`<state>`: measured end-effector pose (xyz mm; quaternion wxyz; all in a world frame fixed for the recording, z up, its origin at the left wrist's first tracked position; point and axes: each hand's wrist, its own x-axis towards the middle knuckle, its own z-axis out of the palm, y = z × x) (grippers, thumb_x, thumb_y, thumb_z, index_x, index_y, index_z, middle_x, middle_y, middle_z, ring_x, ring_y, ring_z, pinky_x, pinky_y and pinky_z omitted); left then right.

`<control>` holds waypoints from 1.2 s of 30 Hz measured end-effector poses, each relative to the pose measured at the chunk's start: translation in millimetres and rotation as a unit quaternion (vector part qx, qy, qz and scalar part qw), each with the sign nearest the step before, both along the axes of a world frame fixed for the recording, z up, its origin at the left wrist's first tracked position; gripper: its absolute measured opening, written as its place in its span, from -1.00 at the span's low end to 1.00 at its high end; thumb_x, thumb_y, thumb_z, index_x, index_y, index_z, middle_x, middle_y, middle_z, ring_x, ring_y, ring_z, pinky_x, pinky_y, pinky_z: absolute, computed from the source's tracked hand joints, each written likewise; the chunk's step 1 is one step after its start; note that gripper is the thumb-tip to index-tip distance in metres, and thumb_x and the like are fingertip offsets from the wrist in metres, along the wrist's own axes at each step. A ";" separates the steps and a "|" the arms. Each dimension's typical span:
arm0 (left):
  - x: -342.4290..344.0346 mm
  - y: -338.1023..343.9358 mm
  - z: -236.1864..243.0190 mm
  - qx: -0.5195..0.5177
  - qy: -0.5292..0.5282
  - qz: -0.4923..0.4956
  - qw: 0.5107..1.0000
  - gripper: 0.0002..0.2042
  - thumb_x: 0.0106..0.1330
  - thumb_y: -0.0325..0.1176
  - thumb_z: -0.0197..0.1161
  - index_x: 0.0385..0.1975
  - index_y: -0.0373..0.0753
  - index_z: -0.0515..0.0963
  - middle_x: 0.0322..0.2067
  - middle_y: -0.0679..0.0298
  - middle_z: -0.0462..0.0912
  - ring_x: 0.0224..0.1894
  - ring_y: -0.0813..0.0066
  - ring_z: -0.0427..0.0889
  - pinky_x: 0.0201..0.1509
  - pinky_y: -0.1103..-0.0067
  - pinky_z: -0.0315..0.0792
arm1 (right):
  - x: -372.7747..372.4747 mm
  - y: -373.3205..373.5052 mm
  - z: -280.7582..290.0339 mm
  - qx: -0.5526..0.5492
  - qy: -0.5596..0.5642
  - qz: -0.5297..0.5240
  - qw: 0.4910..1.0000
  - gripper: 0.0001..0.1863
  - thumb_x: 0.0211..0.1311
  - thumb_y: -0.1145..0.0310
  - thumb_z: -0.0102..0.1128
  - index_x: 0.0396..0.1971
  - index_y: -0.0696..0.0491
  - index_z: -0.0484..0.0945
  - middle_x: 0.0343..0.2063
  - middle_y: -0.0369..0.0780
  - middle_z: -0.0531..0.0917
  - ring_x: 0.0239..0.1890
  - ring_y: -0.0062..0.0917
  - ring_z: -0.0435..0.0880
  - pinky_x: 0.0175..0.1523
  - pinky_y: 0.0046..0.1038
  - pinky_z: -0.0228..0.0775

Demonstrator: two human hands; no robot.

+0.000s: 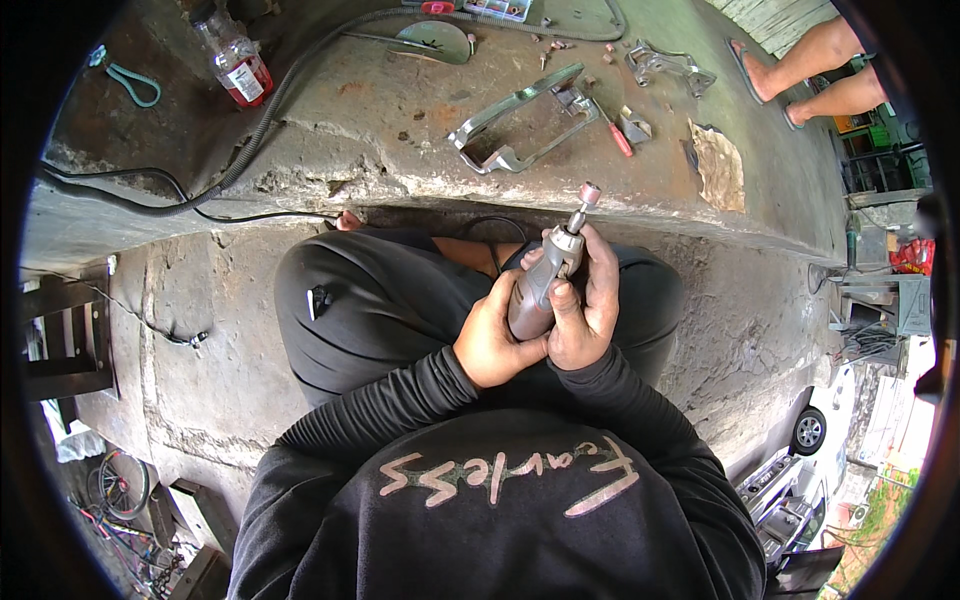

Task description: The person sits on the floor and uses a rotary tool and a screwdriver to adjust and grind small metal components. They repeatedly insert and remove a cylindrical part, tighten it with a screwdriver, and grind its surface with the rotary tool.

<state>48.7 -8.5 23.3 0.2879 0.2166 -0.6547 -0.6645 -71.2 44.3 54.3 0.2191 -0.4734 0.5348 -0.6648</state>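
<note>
A grey rotary tool (544,281) is held above my lap, its nose tilted up and a little to the right. A small reddish-brown sanding drum (590,192) is fitted at its tip. My left hand (489,341) wraps the lower body of the tool from the left. On the other side my right hand (587,318) grips it, the thumb near the collar and the fingers behind. On the concrete ledge ahead lies a metal bracket frame (523,120). Beside it are a red-handled screwdriver (619,137) and a second metal part (671,68).
A bottle of red liquid (240,70) and a corrugated hose (262,128) lie at the ledge's left. A round disc (432,42) and several small bits lie farther back. Torn cardboard (718,168) sits at right. Another person's legs (815,75) show at the upper right.
</note>
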 end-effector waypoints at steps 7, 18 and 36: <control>-1.6 1.6 -2.8 0.047 0.040 0.019 0.998 -0.35 -0.02 -0.41 0.50 0.08 -0.32 0.30 -0.15 0.04 0.63 -0.05 0.31 0.66 0.03 0.45 0.50 | 0.0 -3.7 12.2 0.017 -0.101 0.052 0.993 -0.34 0.36 0.26 0.17 0.31 0.24 0.12 0.03 -0.01 0.51 0.04 -0.34 0.57 0.22 -0.28 0.35; -2.8 2.4 -5.7 0.115 0.025 -0.030 0.993 -0.38 0.00 -0.40 0.49 0.07 -0.30 0.32 -0.16 0.07 0.62 -0.08 0.35 0.64 0.03 0.47 0.48 | -21.9 -21.3 36.3 0.076 -0.297 0.045 0.951 -0.72 0.42 0.22 0.08 -0.12 0.16 0.46 -0.22 -0.02 0.64 -0.21 -0.27 0.68 -0.09 -0.26 0.58; -3.3 4.6 -14.6 0.080 0.014 -0.045 0.996 -0.35 -0.01 -0.37 0.50 0.09 -0.31 0.31 -0.20 0.05 0.64 -0.13 0.30 0.68 -0.01 0.47 0.50 | -26.3 -16.0 35.5 0.051 -0.348 0.063 0.934 -0.77 0.41 0.32 0.09 -0.15 0.20 0.50 -0.29 -0.09 0.61 -0.25 -0.31 0.67 -0.11 -0.31 0.57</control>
